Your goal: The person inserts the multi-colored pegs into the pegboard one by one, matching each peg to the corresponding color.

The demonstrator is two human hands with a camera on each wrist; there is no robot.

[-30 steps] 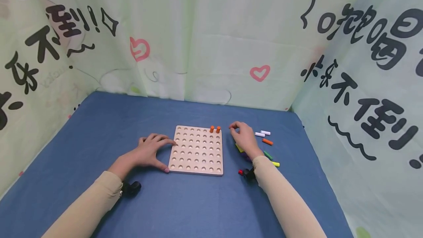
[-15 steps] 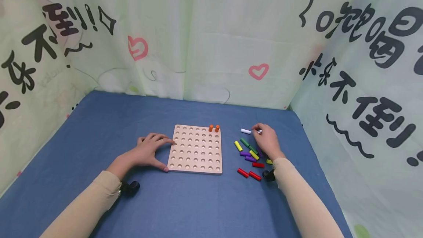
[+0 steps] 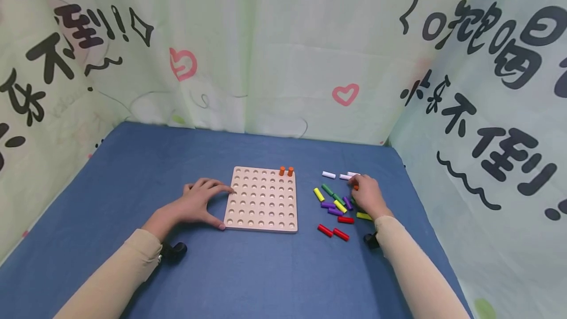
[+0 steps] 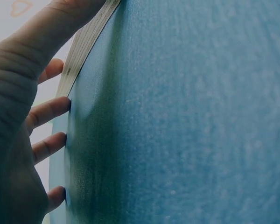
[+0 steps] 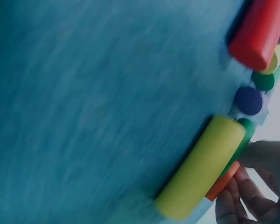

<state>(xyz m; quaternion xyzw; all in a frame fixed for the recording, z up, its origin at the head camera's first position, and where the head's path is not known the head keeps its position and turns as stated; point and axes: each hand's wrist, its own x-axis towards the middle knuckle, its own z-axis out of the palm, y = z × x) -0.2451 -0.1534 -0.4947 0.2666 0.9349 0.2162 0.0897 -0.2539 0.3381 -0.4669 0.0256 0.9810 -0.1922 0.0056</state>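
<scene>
A square pale wooden pegboard (image 3: pixel 260 201) with rows of holes lies on the blue cloth. Two orange pegs (image 3: pixel 290 172) stand upright in its back row near the right corner. My left hand (image 3: pixel 198 204) is spread beside the board, thumb at the front left corner and index fingertip on the left edge. In the left wrist view, the other fingertips (image 4: pixel 56 108) rest near the cloth. To the right, among loose pegs, my right hand (image 3: pixel 369 197) pinches an orange peg (image 5: pixel 223 181) between thumb and fingers. Beside it in the right wrist view lie a yellow peg (image 5: pixel 200 168) and a green peg (image 5: pixel 245 135).
White pegs (image 3: pixel 329 175) lie behind the pile. Purple pegs (image 3: pixel 335 212), a yellow peg (image 3: pixel 319 194) and green pegs (image 3: pixel 327 189) are scattered right of the board, with red pegs (image 3: pixel 325 231) nearer me. Printed curtains (image 3: pixel 292 53) enclose the table's back and sides.
My right hand has moved right from beside the board, past the white pegs, to the orange peg, uncovering more of the pile. My left hand stays at the board's left edge.
</scene>
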